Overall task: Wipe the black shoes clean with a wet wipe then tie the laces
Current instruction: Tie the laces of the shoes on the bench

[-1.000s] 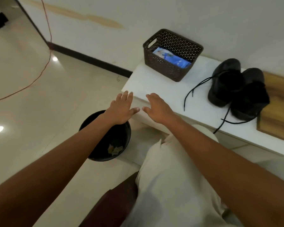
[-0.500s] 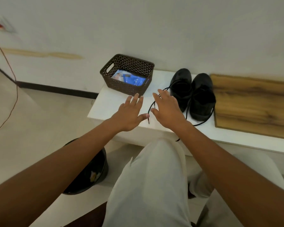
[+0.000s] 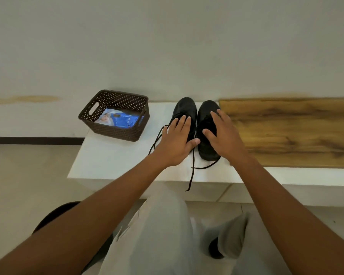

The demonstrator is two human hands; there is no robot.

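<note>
Two black shoes stand side by side on the white bench (image 3: 111, 159), toes toward the wall. My left hand (image 3: 175, 142) hovers flat, fingers spread, over the left shoe (image 3: 185, 106). Over the right shoe (image 3: 206, 147) my right hand (image 3: 223, 136) is spread the same way; neither hand holds anything. Loose black laces (image 3: 192, 171) trail from the shoes, one end hanging over the bench's front edge. A blue wet wipe pack (image 3: 123, 120) lies inside the brown perforated basket (image 3: 115, 132) at the bench's left.
A wooden board (image 3: 296, 132) lies on the bench right of the shoes. The white wall rises directly behind. A dark bin (image 3: 54, 215) stands on the tiled floor at lower left, partly hidden by my left arm. My knees sit below the bench.
The view has swung right and up to face the bench squarely. Both open hands have moved from the bench's left front edge to above the shoes.
</note>
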